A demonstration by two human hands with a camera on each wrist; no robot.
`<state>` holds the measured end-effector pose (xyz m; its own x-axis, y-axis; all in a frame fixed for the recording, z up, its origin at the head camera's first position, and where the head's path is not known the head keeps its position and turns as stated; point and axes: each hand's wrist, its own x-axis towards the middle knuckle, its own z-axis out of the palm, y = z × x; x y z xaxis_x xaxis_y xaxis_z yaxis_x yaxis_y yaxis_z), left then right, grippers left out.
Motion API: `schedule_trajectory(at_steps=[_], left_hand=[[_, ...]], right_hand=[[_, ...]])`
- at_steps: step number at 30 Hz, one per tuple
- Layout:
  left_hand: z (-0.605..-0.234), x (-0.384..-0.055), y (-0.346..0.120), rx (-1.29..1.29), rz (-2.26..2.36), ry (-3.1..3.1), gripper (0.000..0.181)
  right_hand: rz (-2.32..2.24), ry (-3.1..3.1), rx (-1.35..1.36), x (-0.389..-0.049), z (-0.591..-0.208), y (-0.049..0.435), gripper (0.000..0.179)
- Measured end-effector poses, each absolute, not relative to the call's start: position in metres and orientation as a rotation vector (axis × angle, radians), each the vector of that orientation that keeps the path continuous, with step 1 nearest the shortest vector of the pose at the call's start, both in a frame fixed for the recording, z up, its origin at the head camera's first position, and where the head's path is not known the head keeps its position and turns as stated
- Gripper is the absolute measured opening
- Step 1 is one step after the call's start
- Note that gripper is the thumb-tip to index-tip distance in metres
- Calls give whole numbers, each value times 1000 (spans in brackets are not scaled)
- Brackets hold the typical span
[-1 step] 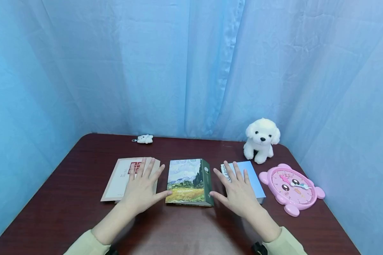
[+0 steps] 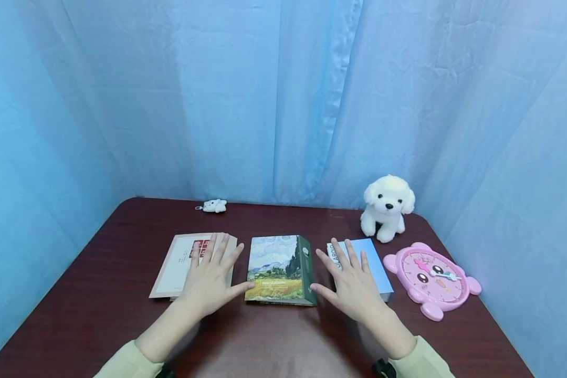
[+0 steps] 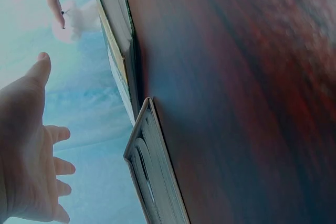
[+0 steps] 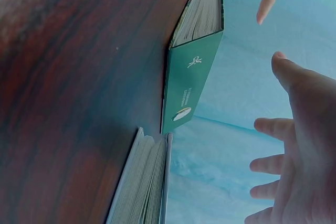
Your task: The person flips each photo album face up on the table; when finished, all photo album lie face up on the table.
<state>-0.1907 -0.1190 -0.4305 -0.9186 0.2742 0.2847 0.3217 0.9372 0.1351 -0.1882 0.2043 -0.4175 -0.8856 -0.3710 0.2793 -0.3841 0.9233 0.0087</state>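
Observation:
My left hand (image 2: pixel 209 286), fingers spread, hovers palm down above a cream book (image 2: pixel 172 268) with a red block on its cover. The left wrist view shows a gap between that hand and the cream book (image 3: pixel 157 166). In the middle lies a photo album (image 2: pixel 274 268) with a painted landscape cover and a green spine (image 4: pixel 191 82). Over a blue-covered book (image 2: pixel 378 268) on the right, my right hand (image 2: pixel 354 291) hovers with fingers spread too. Both thumbs point inward toward the photo album. Neither hand holds anything.
A white plush dog (image 2: pixel 387 207) sits at the back right of the dark wooden table (image 2: pixel 283 341). In front of it lies a pink animal-shaped clock (image 2: pixel 434 278). A small white plush keychain (image 2: pixel 214 206) lies near the back edge. Blue curtains (image 2: pixel 227 105) surround the table.

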Motion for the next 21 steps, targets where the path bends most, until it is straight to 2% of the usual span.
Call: schedule_trajectory(at_steps=[21], left_hand=[[-420,-191,-129,-421,-252,-2859,91]], right_hand=[[56,-2764,579,-189,-412,202,78]])
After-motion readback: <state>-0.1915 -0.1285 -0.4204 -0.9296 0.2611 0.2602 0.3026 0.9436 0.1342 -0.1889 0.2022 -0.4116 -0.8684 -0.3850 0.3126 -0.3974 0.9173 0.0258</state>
